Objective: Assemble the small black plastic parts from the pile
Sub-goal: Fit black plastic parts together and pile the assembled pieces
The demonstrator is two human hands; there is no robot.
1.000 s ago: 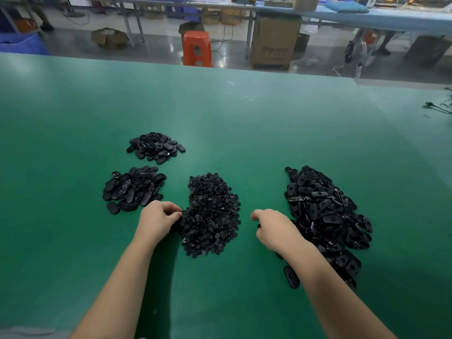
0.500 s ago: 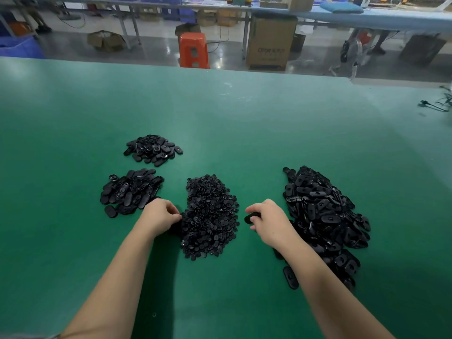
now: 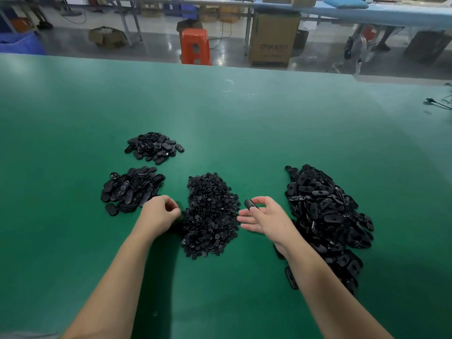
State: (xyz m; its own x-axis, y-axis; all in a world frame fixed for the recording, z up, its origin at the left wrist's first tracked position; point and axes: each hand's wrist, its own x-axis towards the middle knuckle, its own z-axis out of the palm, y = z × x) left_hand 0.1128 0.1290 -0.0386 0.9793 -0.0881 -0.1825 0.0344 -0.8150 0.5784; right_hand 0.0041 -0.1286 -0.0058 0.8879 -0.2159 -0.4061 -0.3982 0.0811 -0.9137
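Pinching an oval black part (image 3: 251, 204), the right hand (image 3: 267, 217) hovers beside the middle pile (image 3: 211, 216).

Lighting: even, overhead; soft glare on green table (image 3: 220, 106); forearm shadows below. Wide-angle bowing at edges; background slightly soft.

A factory assembly floor: long green worktable (image 3: 244, 123), sorted heaps of black plastic parts (image 3: 325, 216), cardboard cartons (image 3: 272, 37) behind.
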